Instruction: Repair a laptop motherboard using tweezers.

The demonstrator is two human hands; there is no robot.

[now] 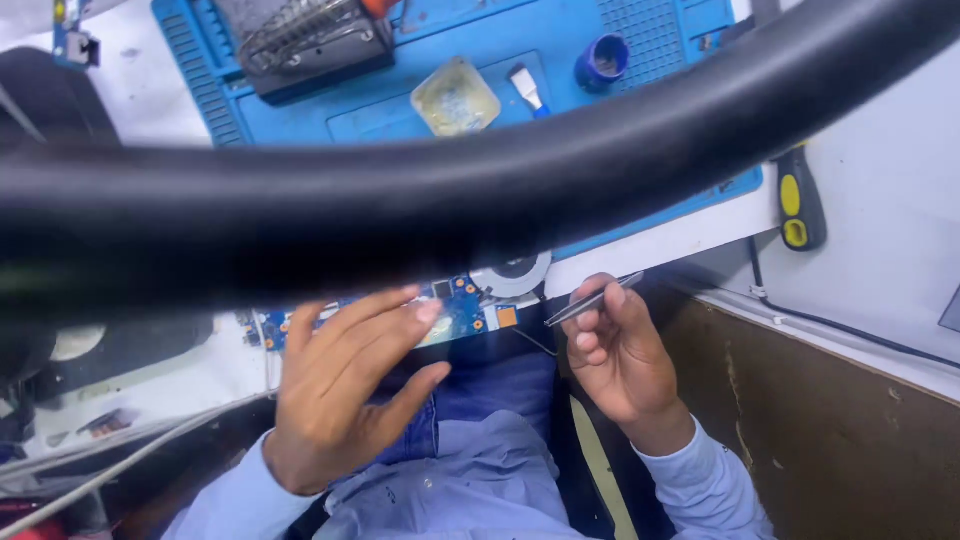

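Note:
A blue circuit board (pixel 462 308) with a round fan (pixel 512 272) lies at the near edge of the white bench, partly hidden by a thick black hose (pixel 480 185) that crosses the whole view. My left hand (pixel 340 385) is spread with fingers apart, its fingertips resting on the board's near edge. My right hand (pixel 615 345) is closed around thin metal tweezers (pixel 592 300), held just right of the board, tips pointing left.
A blue work mat (pixel 480 90) lies behind the hose, with a dark metal stand (pixel 305 40), a clear yellowish dish (pixel 455 98), a small brush (pixel 525 88) and a blue pot (pixel 602 60). A yellow-and-black tool (pixel 800 205) lies at right. Cables run at lower left.

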